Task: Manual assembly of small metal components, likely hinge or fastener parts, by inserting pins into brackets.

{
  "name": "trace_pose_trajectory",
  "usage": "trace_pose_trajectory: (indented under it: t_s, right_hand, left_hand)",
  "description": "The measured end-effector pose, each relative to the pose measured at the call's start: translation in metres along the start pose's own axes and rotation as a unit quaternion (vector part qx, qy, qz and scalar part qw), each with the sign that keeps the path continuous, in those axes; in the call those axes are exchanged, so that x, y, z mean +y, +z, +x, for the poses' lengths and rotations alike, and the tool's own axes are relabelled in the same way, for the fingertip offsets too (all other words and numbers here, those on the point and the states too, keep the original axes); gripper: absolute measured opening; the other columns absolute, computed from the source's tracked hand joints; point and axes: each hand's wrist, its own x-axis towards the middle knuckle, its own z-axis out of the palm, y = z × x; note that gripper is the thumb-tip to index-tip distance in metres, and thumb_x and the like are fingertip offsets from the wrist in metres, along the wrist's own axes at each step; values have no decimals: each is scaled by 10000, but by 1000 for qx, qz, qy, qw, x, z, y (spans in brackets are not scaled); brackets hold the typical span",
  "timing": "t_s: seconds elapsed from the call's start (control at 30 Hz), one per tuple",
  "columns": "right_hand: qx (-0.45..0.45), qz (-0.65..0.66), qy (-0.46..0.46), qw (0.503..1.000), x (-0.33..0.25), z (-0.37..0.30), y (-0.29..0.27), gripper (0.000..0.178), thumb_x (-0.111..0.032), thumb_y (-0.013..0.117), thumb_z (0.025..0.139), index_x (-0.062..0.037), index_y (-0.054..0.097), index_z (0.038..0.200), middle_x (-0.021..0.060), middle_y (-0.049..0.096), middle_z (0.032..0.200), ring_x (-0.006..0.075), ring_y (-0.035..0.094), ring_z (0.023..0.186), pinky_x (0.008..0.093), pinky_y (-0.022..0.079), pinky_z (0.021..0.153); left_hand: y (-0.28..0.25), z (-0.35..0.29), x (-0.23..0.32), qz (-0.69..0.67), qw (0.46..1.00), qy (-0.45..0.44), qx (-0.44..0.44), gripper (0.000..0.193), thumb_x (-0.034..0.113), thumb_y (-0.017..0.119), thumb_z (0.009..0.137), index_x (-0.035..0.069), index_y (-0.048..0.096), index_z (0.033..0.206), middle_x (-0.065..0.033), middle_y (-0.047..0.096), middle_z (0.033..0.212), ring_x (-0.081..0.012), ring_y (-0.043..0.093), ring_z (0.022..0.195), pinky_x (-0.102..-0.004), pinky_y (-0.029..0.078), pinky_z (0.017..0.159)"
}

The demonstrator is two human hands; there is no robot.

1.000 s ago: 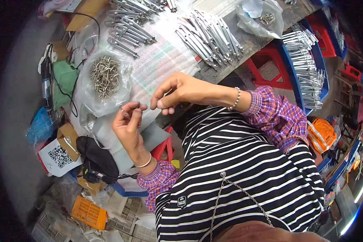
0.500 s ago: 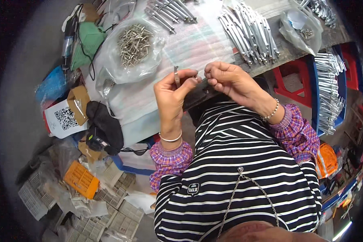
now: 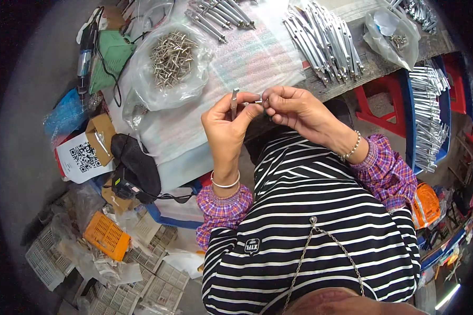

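Observation:
My left hand [image 3: 225, 126] is closed, with a narrow flat metal strip [image 3: 234, 103] standing up between its fingers. Its thumb and forefinger also pinch a small shiny screw-like piece [image 3: 258, 102]. Across from it, my right hand [image 3: 305, 113] is closed in a pinch at the other end of that piece; the fingertips of both hands nearly meet. Beyond the left hand, an open clear plastic bag [image 3: 186, 94] holds a heap of silver screws [image 3: 173, 59]. Long metal rods [image 3: 223, 16] and a row of slender metal bars [image 3: 328, 47] lie farther back.
Foam sheeting [image 3: 247, 63] covers part of the table. A small bag of metal parts [image 3: 399, 39] sits back right. Blue bins of metal bars [image 3: 428, 115] and a red stool [image 3: 376, 102] stand right. At left are a black pouch [image 3: 136, 163], power screwdriver [image 3: 86, 58] and orange basket [image 3: 106, 235].
My right hand has moved slightly left and down, its fingertips closing on the small piece at the left hand's fingers. The left hand has turned a little, tilting the strip.

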Motion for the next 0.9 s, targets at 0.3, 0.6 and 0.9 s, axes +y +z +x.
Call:
trace_pose_trajectory:
  t_s: [0.3,0.6,0.9]
  right_hand:
    - [-2,9,11,1000,6,1,-3,199,-128,569,854,-1,573,1007,21,601,847,60,559,690,175,480,652]
    - [19,-25,1,999,5,-1,0,190,-136,587,843,7,594,969,19,608,824,68,554,664,179,472,632]
    - [10,-10,23,1000,2,-2,0,158,-125,580,844,9,601,925,15,600,794,60,546,665,179,471,616]
  left_hand:
    - [3,-1,-3,77,995,55,17,140,-64,694,645,-16,656,771,48,524,667,-16,360,551,-175,267,477]
    - [5,-5,6,195,971,134,20,132,-85,687,638,-23,647,748,-3,566,747,-33,458,625,-159,342,534]
    - [0,-5,8,184,976,115,-18,186,-92,653,664,-21,647,835,-22,588,801,-48,484,659,-163,362,573]
